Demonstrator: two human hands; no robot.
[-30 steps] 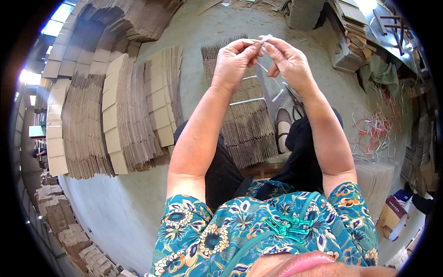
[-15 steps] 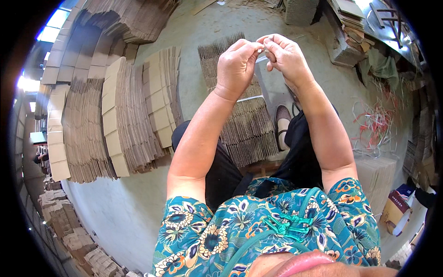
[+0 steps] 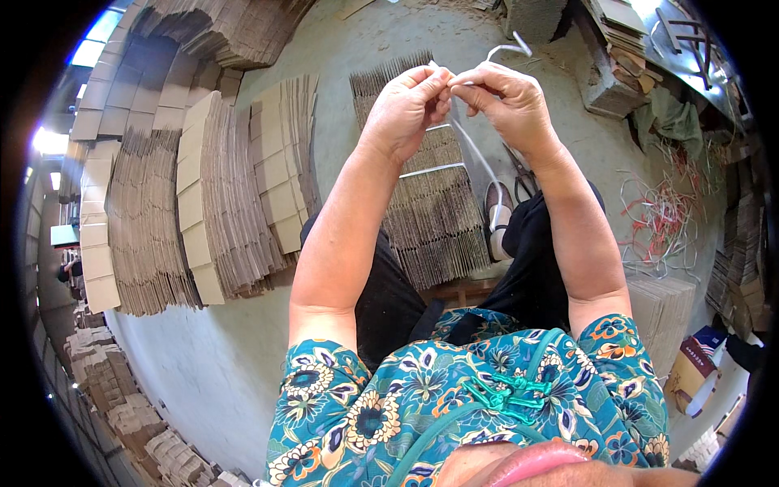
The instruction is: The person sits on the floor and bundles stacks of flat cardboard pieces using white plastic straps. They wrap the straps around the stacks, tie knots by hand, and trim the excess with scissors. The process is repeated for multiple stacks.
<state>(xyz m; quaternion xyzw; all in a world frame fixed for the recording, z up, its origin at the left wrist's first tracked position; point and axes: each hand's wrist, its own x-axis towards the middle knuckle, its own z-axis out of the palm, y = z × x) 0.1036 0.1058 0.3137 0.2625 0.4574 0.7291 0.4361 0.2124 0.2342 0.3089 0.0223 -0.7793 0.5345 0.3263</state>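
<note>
In front of me, above a bundle of folded cardboard (image 3: 434,211), both hands are raised and their fingertips meet. My left hand (image 3: 406,109) is closed in a pinch, with a small white tip of strap showing at its fingers. Thumb and forefinger of my right hand (image 3: 510,101) pinch the thin white plastic strap (image 3: 477,150). One length of strap hangs from the fingers toward my right shoe, and a bent end sticks out beyond my right hand. Another white band lies across the bundle between my legs. The exact grip point is hidden by the fingers.
Rows of stacked flat cardboard (image 3: 231,195) stand on the floor to my left. At right lie a tangle of red and white strap scraps (image 3: 661,215), more cardboard sheets (image 3: 659,312) and an open carton (image 3: 694,365). A metal-topped table (image 3: 673,45) stands far right.
The white strap now shows clearly, with a bent end beyond my right hand and a length hanging down. My left hand has shifted slightly left; the right hand has turned.
</note>
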